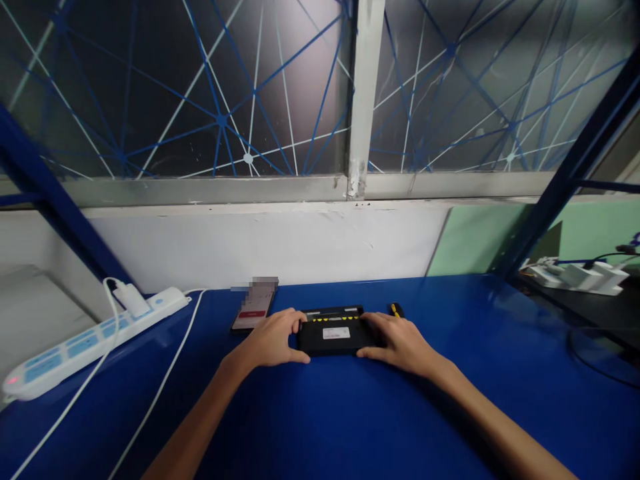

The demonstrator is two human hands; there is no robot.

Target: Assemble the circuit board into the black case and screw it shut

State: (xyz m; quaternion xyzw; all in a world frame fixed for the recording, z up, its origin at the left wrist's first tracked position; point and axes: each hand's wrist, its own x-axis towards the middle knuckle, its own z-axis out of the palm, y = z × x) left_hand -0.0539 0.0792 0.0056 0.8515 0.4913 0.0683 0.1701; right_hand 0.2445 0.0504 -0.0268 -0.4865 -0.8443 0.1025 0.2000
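A flat black rectangular case point(327, 343) lies on the blue table, with a white label on its top and a row of yellow marks along its far part. My left hand point(275, 338) grips its left end, thumb at the near edge and fingers at the far corner. On the right end, my right hand point(397, 341) holds it the same way. Just beyond my right hand rests a small black-and-yellow object point(397, 310), partly covered by the hand. A phone point(255, 305) with a lit screen lies beyond my left hand, its upper part blurred out.
A white power strip point(95, 340) with a plugged-in charger point(133, 299) runs along the left side of the blue table point(320, 427). White cables point(165, 380) trail toward the near edge. Blue frame posts point(565, 153) flank the table, and more plugs point(585, 275) sit at right.
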